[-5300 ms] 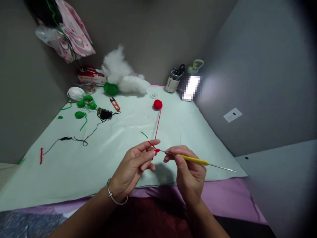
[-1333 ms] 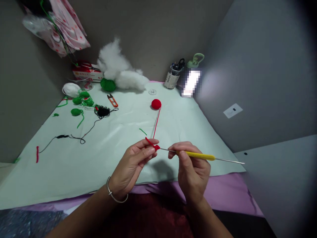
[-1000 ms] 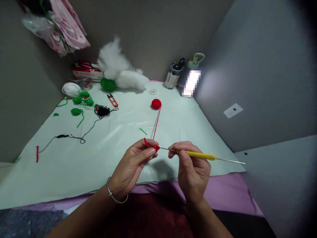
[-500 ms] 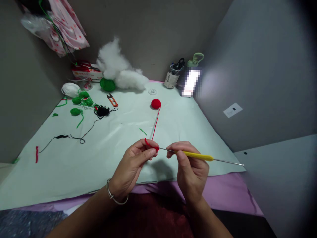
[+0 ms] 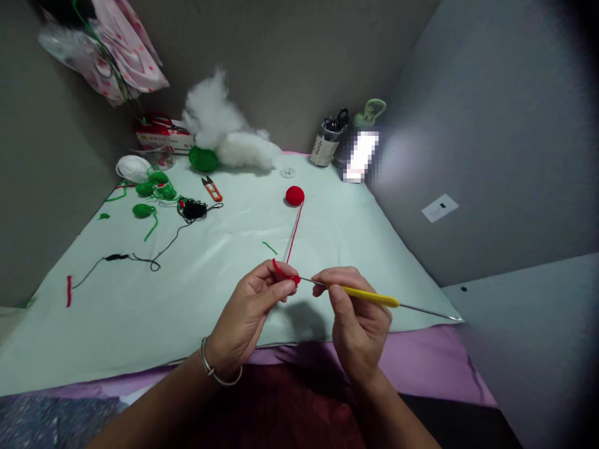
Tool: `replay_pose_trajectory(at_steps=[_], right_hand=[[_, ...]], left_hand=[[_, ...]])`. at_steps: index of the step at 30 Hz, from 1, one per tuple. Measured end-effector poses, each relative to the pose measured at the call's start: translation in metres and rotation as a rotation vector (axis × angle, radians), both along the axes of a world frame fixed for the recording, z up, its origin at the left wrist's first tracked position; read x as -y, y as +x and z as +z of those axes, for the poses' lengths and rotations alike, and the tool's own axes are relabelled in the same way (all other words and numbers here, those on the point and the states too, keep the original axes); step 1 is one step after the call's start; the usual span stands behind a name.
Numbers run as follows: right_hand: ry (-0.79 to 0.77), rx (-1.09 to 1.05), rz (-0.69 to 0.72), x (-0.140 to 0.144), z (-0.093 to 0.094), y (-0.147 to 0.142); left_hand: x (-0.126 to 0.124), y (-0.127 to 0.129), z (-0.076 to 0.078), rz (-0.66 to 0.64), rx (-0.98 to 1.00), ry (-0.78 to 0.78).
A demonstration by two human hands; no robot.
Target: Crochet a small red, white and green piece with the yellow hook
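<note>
Between the thumb and fingers of my left hand (image 5: 255,299) is a small piece of red crochet work (image 5: 296,280), mostly hidden by the fingertips. Red yarn runs over the left index finger and back to a red yarn ball (image 5: 294,196) on the table. My right hand (image 5: 358,318) is closed around a crochet hook (image 5: 372,296) with a yellow handle and metal ends. The hook's left tip reaches the red stitches; its other end points right and slightly down.
On the left lie a tangle of black yarn (image 5: 193,210), orange thread snips (image 5: 212,189) and green crocheted pieces (image 5: 143,211). White stuffing (image 5: 234,134) sits at the back, with a pen holder (image 5: 326,143) and a lit phone (image 5: 361,156) to its right. A grey wall (image 5: 491,156) bounds the right.
My right hand has shifted slightly left, and the hook's far end has tilted down a little. My left hand stays almost in place with the red crochet work.
</note>
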State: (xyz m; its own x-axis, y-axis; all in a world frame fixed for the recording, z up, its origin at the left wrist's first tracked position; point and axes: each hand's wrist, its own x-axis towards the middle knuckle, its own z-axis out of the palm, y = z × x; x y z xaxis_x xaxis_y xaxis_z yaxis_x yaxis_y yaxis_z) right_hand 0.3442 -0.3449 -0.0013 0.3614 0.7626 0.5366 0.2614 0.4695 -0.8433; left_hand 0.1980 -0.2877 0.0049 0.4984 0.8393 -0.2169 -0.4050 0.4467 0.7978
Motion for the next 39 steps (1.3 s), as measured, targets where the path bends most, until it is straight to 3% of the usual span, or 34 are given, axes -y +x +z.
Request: replay_pose_trajectory(at_steps=[20,27,35,39], right_hand=[[0.025,0.023,0.002,0.0,-0.004,-0.002],[-0.024,-0.094,0.081,-0.002,-0.008,-0.006],[-0.152,-0.427,0.224,-0.007,-0.011,-0.002],[-0.158,-0.468,0.234,-0.009,-0.011,0.0]], left_hand=[[0.0,0.0,0.0,-0.07,-0.002,-0.007],[-0.001,0.002,-0.002,-0.043,-0.009,-0.015],[-0.005,-0.002,-0.002,-0.127,-0.063,0.032],[-0.006,-0.004,-0.003,-0.124,-0.035,0.067]])
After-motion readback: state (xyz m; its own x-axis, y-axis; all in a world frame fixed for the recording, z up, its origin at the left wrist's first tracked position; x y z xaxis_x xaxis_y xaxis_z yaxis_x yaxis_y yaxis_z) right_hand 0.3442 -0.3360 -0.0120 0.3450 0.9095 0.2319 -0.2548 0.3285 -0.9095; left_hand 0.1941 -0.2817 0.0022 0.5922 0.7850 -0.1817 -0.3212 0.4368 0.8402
